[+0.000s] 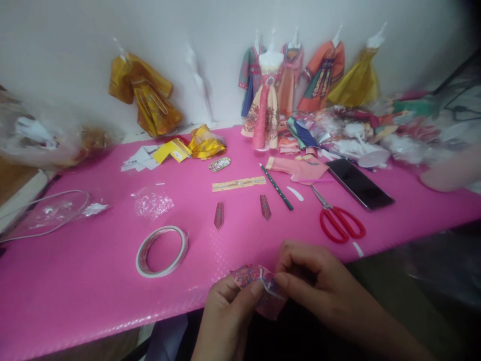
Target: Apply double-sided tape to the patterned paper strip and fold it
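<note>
A small pink patterned piece of fabric [271,303] with a white strip on it is held between both hands at the table's front edge. My left hand [235,306] pinches it from the left, thumb on top near the white strip. From the right, my right hand [311,276] grips its edge with thumb and curled fingers. On the table beyond lie two small dark red patterned tabs, one on the left [218,216] and one on the right [265,207], below a yellow patterned strip [239,184].
On the pink table [97,260] are a tape roll [162,251], red-handled scissors [340,220], a dark pencil [277,188] and a black phone [359,183]. Dressed doll forms, including a pink one [262,110], stand along the wall. Plastic bags [41,133] lie at the far left.
</note>
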`<state>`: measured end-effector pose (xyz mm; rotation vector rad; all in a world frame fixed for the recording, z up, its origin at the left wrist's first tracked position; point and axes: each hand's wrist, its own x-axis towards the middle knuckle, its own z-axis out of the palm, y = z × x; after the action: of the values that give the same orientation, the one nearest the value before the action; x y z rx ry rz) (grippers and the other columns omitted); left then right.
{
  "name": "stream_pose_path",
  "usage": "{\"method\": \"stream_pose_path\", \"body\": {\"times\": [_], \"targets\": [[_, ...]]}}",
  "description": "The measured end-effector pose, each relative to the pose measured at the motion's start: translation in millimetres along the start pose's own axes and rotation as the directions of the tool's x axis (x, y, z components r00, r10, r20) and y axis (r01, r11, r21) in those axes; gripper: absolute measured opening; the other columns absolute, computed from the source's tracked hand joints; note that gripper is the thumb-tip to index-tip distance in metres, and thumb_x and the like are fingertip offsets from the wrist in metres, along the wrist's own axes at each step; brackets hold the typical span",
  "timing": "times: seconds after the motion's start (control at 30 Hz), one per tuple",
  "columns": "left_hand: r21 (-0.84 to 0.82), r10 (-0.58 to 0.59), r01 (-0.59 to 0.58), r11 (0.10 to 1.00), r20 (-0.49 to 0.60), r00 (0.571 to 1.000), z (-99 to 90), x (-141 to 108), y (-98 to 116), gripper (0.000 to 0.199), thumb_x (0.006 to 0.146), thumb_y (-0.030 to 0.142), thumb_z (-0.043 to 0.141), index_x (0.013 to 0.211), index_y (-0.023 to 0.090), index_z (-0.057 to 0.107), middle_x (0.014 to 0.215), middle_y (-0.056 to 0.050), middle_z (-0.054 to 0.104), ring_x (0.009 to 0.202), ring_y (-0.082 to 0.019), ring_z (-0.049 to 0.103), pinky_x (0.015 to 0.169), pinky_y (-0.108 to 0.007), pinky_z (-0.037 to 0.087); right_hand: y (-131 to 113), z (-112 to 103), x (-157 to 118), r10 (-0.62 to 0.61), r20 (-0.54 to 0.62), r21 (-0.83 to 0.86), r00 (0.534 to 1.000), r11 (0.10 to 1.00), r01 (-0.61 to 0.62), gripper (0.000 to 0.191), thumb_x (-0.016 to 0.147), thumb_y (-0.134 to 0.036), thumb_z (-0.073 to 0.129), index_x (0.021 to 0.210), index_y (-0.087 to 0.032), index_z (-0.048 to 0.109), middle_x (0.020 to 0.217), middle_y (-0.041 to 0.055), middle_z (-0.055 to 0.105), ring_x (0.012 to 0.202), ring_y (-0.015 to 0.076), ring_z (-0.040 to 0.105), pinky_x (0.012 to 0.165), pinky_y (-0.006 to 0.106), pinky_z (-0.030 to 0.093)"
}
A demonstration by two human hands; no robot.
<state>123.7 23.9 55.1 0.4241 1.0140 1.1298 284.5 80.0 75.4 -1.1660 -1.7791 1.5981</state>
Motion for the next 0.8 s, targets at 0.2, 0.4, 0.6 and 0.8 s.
{"method": "stream_pose_path", "body": {"times": [0.2, 0.4, 0.6, 0.8], "targets": [[0.102, 0.087, -0.089, 0.991, 0.023, 0.996, -6.5, 0, -6, 0.031, 0.076, 0.043, 0.085, 0.067, 0.016, 0.074, 0.067, -0.002, 0.067, 0.067, -0.015, 0.057, 0.066, -0.025, 0.047, -3, 2, -1, 0.007, -0.006, 0.064, 1.0, 0.998, -0.006, 0.024, 0.092, -0.03, 0.058, 0.071, -0.019, 0.058, 0.07, 0.0044, 0.068, 0.066, 0.0185, 0.064, 0.061, 0.031, 0.047], [0.191, 0.121, -0.124, 0.974, 0.028, 0.992, -5.0, -2, -5, 0.024, 0.08, 0.035, 0.082, 0.065, 0.017, 0.075, 0.064, -0.001, 0.069, 0.064, -0.015, 0.062, 0.064, -0.023, 0.049, -5, 3, -3, 0.01, 0.037, 0.14, 0.999, 0.99, -0.015, 0.02, 0.089, -0.021, 0.061, 0.07, -0.019, 0.058, 0.069, 0.0021, 0.069, 0.067, 0.0164, 0.067, 0.062, 0.027, 0.049], [0.232, 0.12, -0.121, 0.965, 0.018, 0.993, -8.4, -2, -5, 0.021, 0.079, 0.034, 0.082, 0.067, 0.018, 0.076, 0.063, -0.001, 0.069, 0.062, -0.015, 0.061, 0.061, -0.023, 0.048, -7, 2, -3, -0.048, 0.032, 0.081, 0.998, 0.996, 0.045, 0.027, 0.093, -0.023, 0.057, 0.067, -0.019, 0.061, 0.069, 0.0026, 0.069, 0.066, 0.0163, 0.066, 0.064, 0.029, 0.049], [0.259, 0.111, -0.132, 0.957, 0.095, 0.989, -10.7, -1, -3, 0.023, 0.08, 0.036, 0.082, 0.066, 0.019, 0.076, 0.062, -0.001, 0.069, 0.062, -0.014, 0.062, 0.062, -0.022, 0.05, -3, 2, 0, -0.01, 0.052, 0.162, 0.999, 0.987, 0.002, 0.02, 0.09, -0.023, 0.062, 0.071, -0.018, 0.06, 0.068, 0.0013, 0.067, 0.065, 0.0157, 0.065, 0.061, 0.027, 0.048]]}}
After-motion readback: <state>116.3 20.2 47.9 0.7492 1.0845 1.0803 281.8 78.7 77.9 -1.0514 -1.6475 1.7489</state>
